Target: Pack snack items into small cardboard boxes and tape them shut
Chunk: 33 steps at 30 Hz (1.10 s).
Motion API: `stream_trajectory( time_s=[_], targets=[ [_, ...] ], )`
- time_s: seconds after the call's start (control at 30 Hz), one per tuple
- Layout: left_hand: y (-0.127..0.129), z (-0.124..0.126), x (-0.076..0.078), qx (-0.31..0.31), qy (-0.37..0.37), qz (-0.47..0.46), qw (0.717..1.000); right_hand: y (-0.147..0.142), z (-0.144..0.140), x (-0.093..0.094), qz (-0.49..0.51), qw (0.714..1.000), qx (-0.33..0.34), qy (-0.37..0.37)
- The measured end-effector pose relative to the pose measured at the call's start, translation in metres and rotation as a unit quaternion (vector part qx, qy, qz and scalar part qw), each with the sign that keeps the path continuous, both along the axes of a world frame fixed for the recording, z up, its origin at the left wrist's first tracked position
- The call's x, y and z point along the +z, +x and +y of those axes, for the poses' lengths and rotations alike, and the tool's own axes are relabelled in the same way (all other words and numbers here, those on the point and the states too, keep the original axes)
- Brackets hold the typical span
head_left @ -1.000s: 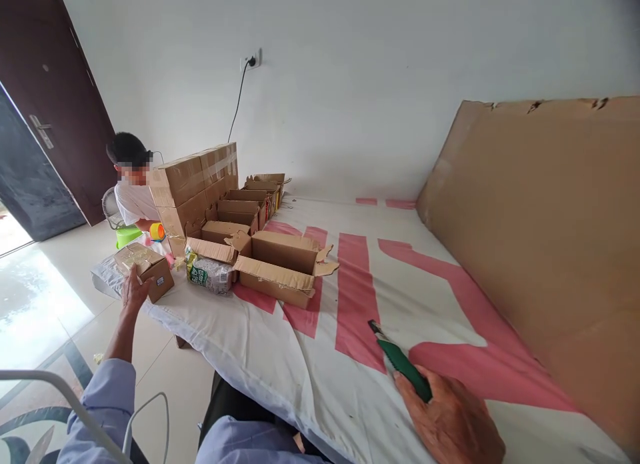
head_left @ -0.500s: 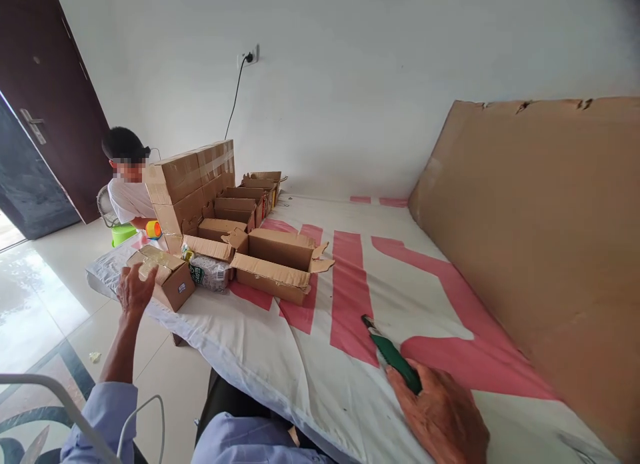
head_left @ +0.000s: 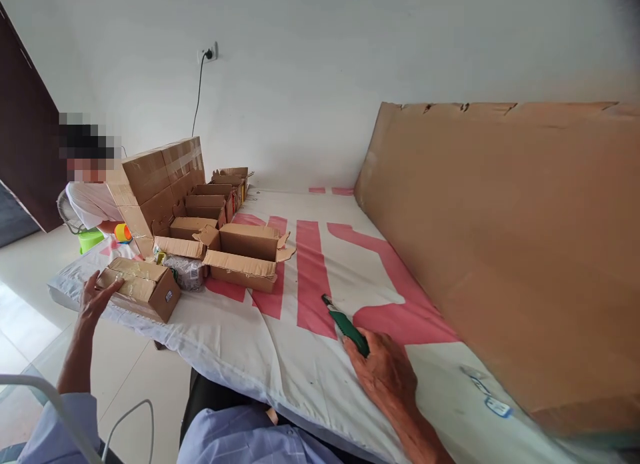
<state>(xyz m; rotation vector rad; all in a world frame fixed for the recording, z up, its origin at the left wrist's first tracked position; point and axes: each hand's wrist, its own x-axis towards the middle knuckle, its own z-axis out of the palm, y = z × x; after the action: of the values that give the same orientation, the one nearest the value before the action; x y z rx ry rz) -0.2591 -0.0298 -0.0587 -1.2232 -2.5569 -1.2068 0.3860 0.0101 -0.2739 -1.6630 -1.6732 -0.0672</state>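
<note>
A person's left hand (head_left: 95,297), fingers spread, grips the near end of a taped cardboard box (head_left: 140,287) at the left edge of the white-and-pink sheet (head_left: 280,357). The right hand (head_left: 385,374), curled shut around a green utility knife (head_left: 346,325), rests near the sheet's front edge. Slitting the tape well likely calls for the box steadied flat, the blade shallow, fingers clear of the seam. An open carton (head_left: 245,257) sits just beyond.

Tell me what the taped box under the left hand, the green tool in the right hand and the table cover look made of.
Taped box: brown corrugated cardboard, matte, glossy clear tape on top. Green tool: probably a plastic handle, smooth with slight sheen; its tip is too small to tell. Table cover: white sheet printed pink, wrinkled, probably woven plastic or fabric.
</note>
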Motion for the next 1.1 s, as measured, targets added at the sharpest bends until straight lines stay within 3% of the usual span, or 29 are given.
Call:
stream_trajectory(
  time_s=[0.13, 0.5, 0.63, 0.8, 0.93, 1.1],
  targets=[
    [0.035, -0.013, -0.012, -0.049, 0.012, -0.059, 0.997, -0.001, -0.001, 0.0, 0.01, 1.0, -0.005, -0.006],
    [0.183, -0.032, -0.032, -0.221, 0.038, -0.125, 0.966, 0.0, -0.002, 0.007, 0.018, 1.0, 0.0, -0.02],
    [0.221, -0.04, -0.038, -0.266, 0.02, -0.155, 0.951, 0.0, -0.002, 0.01, 0.003, 0.999, -0.007, -0.042],
    [0.227, -0.036, -0.039, -0.358, 0.012, -0.246, 0.9, 0.0, -0.002, 0.015, 0.001, 0.998, -0.009, -0.06],
    [0.217, -0.022, -0.033, -0.381, 0.007, -0.318, 0.868, -0.002, -0.005, 0.026, 0.023, 0.997, 0.012, -0.079],
    [0.216, -0.007, -0.032, -0.393, 0.023, -0.372, 0.84, -0.007, -0.009, 0.048, 0.205, 0.976, 0.02, -0.076]
  ],
)
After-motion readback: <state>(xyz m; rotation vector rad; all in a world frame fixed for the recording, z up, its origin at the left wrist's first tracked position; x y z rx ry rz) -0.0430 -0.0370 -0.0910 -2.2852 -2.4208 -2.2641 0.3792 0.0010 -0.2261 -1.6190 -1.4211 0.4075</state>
